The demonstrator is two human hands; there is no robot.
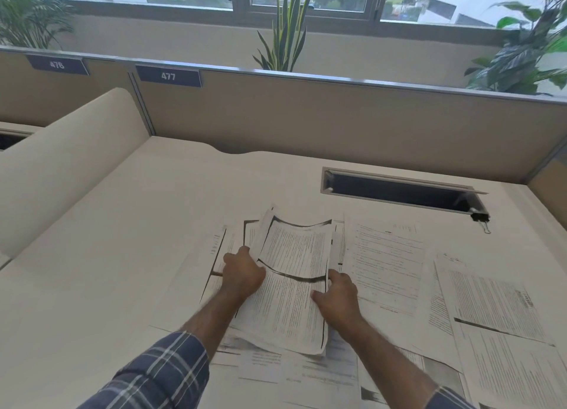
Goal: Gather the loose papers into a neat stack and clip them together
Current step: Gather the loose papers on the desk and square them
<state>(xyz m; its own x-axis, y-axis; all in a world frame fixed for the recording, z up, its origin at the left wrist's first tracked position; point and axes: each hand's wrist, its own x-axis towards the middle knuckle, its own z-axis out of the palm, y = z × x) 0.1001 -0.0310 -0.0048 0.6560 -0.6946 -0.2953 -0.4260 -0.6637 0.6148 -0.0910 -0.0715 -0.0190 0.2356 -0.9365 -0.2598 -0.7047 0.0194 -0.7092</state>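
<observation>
head view: left hand (242, 273) and right hand (337, 295) pinch the paper bundle's (291, 285) sides, squaring its edges.

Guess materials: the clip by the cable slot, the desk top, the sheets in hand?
Binder clip: likely black painted steel with bare wire handles, glinting. Desk: matte cream laminate, probably; smooth, no grain. Held sheets: plain printed paper, curling between left hand and right hand.
</observation>
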